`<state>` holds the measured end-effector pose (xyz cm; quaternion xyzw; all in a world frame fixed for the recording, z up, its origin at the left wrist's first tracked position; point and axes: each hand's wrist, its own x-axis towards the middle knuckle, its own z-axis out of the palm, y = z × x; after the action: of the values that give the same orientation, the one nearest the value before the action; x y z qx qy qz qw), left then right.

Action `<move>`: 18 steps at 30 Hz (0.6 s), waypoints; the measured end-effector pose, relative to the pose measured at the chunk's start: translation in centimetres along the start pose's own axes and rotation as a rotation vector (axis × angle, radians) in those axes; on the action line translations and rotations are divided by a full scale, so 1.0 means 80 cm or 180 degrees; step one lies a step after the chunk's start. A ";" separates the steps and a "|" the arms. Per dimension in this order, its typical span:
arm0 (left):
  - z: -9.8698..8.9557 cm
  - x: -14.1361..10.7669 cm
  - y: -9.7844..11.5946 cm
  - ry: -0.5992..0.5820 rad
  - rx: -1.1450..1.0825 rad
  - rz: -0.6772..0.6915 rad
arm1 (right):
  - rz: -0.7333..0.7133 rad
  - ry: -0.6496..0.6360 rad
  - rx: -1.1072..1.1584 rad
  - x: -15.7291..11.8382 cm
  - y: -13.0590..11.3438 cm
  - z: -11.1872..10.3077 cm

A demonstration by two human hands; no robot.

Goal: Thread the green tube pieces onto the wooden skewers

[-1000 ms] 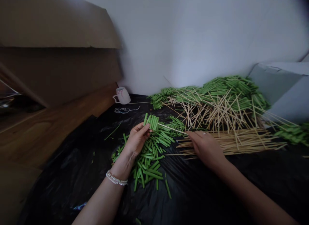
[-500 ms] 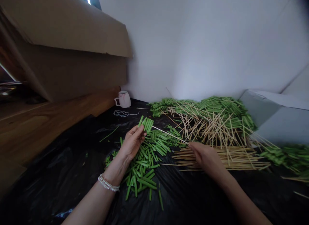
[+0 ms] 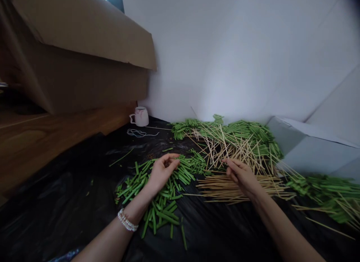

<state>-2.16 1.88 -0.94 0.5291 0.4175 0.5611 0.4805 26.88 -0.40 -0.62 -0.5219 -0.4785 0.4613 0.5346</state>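
My left hand [image 3: 161,173] is over the pile of cut green stems [image 3: 165,213], thumb and forefinger slightly apart, with no stem visible between them. My right hand [image 3: 243,175] is closed in a pinch on the lower end of a thin wooden skewer [image 3: 223,140]. That skewer points up and away, with a short row of green stem pieces [image 3: 218,119] at its far end. Beneath and beside my right hand lies a bundle of bare skewers [image 3: 219,187]. Behind it are many skewers loaded with green pieces [image 3: 243,130], heaped against the wall.
A pinkish-white mug [image 3: 141,116] and a loop of pale string [image 3: 137,133] sit at the back left. A large cardboard box [image 3: 98,78] overhangs the left side. Another green heap [image 3: 323,188] and a grey-white box [image 3: 298,142] are at the right. Black plastic [image 3: 92,217] covers the surface.
My left hand has let go of the skewered green pieces and dropped to the stem pile. The loaded skewer has swung up and right in my right hand. The view has shifted slightly.
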 end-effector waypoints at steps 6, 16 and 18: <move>-0.001 0.001 0.006 0.0028 -0.0122 -0.0102 | 0.0114 0.0000 0.0116 0.030 0.000 0.007; -0.005 0.006 -0.001 0.0025 0.0117 -0.0037 | -0.0177 0.0135 0.0075 0.066 0.004 0.012; -0.005 0.006 -0.003 0.0013 0.0190 -0.0051 | -0.0179 0.0034 -0.0104 0.051 0.007 0.010</move>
<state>-2.54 2.41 -1.10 0.5387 0.4394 0.5455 0.4682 26.56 3.78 -1.09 -0.5194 -0.4976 0.4354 0.5413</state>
